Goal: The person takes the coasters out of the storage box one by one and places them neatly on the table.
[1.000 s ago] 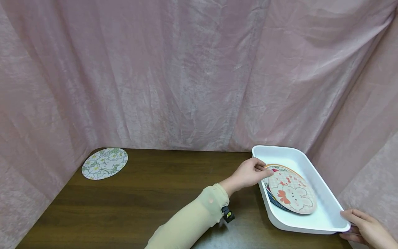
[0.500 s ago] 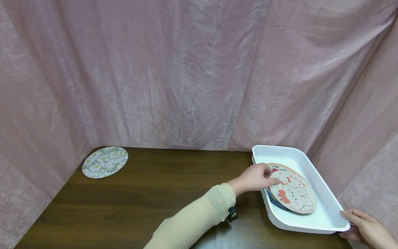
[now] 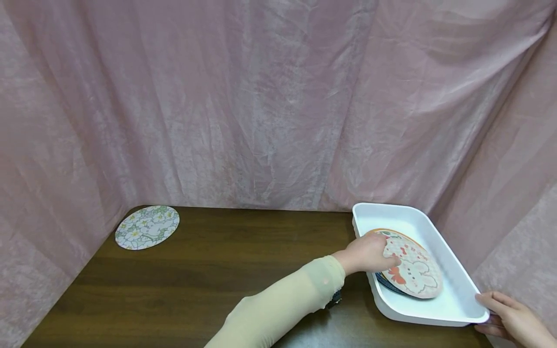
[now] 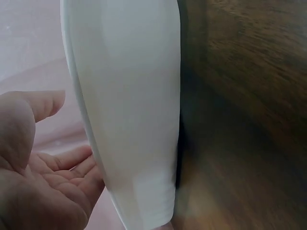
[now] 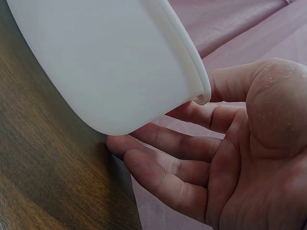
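Note:
A white plastic tray (image 3: 450, 302) sits at the right side of the table with a small stack of round mats inside. On top lies a pale mat (image 3: 415, 273) printed with a white rabbit and red bows; orange-edged and dark blue ones peek out beneath. My left hand (image 3: 370, 252) reaches over the tray's left rim, thumb above the rabbit mat's left edge. In the left wrist view its thumb and fingers stand apart beyond the tray wall (image 4: 124, 96). My right hand (image 5: 230, 139) grips the tray's near right corner, thumb at the rim, fingers underneath.
A round floral mat (image 3: 148, 227) lies at the far left corner of the brown wooden table (image 3: 196, 270). Pink curtains (image 3: 243, 106) hang behind and along both sides, close to the tray's right side.
My left hand has moved right and slightly down, from the tray's left rim to farther over the stacked mats. The right hand, tray and floral mat hold their places.

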Tool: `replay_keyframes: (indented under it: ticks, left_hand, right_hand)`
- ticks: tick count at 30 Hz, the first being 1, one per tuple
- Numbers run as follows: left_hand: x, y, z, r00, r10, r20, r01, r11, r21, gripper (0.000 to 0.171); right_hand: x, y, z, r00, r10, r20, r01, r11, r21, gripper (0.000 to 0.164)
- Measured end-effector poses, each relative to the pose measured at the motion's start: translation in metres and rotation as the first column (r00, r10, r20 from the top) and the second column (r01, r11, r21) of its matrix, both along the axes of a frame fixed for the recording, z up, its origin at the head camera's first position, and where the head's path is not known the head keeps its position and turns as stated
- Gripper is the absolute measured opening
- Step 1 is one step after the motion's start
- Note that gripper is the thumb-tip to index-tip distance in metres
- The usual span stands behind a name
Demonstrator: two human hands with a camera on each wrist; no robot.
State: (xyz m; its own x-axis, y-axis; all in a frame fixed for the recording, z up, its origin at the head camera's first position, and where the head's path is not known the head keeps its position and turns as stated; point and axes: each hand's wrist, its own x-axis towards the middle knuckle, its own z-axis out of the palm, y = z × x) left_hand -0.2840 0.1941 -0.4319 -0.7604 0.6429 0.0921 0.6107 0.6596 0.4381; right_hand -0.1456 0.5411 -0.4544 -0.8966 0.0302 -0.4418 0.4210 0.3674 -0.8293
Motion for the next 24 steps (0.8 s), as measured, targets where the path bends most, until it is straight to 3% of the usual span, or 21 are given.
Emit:
replay_keyframes:
  ticks: [5,10,16,24]
  left_hand:
    - [0.002,0.010,-0.003,0.998,0.017,-0.065,-0.022,0.997,-0.077,0.034]
    - [0.005,0.019,-0.008,0.989,0.063,-0.136,-0.085,0.982,-0.169,0.038]
    - [0.012,0.030,-0.021,0.967,0.066,-0.248,-0.142,0.942,-0.304,0.038]
    - [0.017,0.041,-0.021,0.952,0.104,-0.287,-0.217,0.891,-0.398,0.033]
  right_hand:
    - [0.001,0.000,0.001,1.000,0.013,-0.001,-0.013,1.000,-0.010,0.041]
    - [0.001,-0.003,0.000,1.000,-0.004,-0.015,0.004,1.000,0.018,0.041]
    - [0.001,-0.005,-0.001,1.000,-0.027,-0.011,0.027,0.999,0.047,0.041]
    - [0.000,0.001,-0.004,1.000,-0.015,-0.027,0.016,1.000,0.019,0.038]
